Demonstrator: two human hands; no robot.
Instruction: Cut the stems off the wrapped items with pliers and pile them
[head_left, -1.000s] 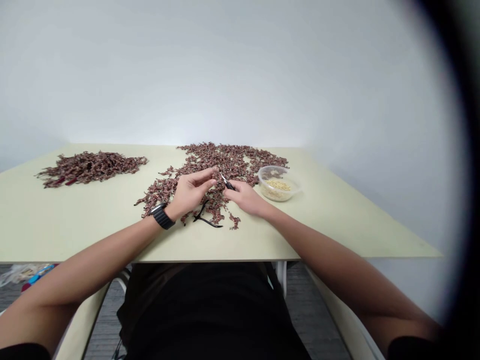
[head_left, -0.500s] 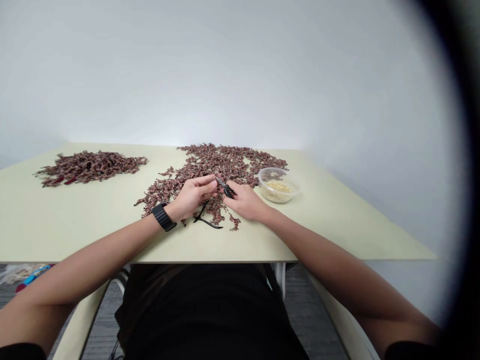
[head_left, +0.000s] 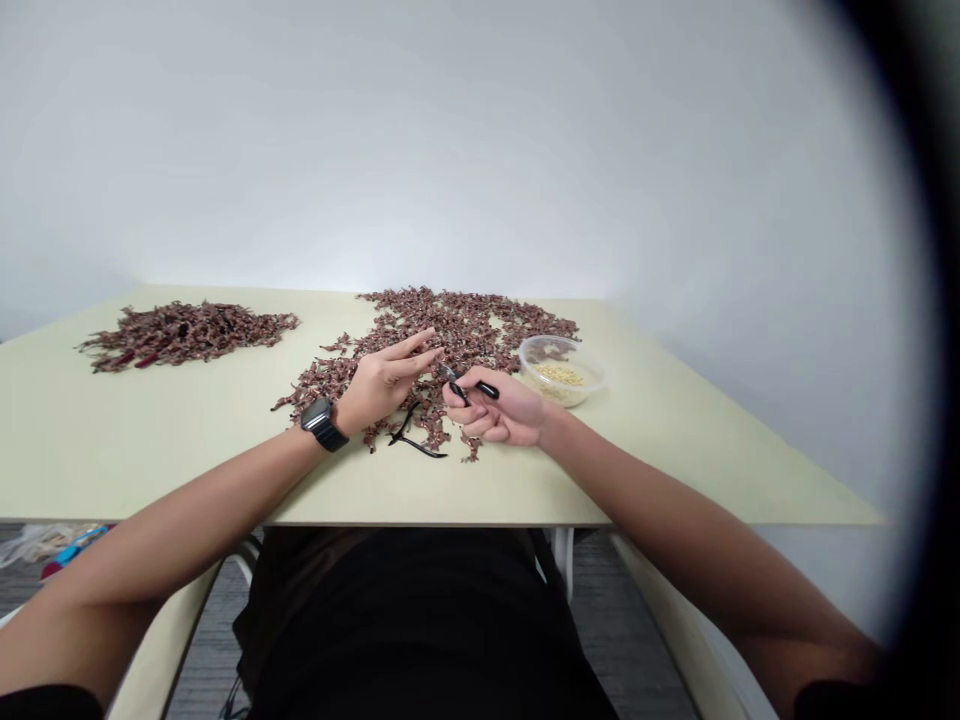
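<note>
In my right hand (head_left: pixel 499 405), turned with the curled fingers showing, is a small pair of nippers (head_left: pixel 456 385) with black handles and a metal head. The handles stand apart, and the head points left toward my left hand (head_left: pixel 382 385). My left hand hovers over the brown pile with fingers stretched out and apart, fingertips close to the nipper head; its thumb is hidden, and I make out nothing in it. Below both hands lies a second black-handled tool (head_left: pixel 412 440), its handles spread. Many small brown, shiny, twisted pieces (head_left: pixel 442 315) are strewn around.
A clear round plastic tub (head_left: pixel 561 372) with pale yellow bits inside stands right of my right hand. Another heap of brown pieces (head_left: pixel 187 332) lies on the left of the pale yellow table (head_left: pixel 675 450). A white wall rises behind the table.
My left hand has gone from a pinch at the nipper tip to outstretched fingers. My right hand has rolled over, showing its curled fingers, and the nipper handles have spread.
</note>
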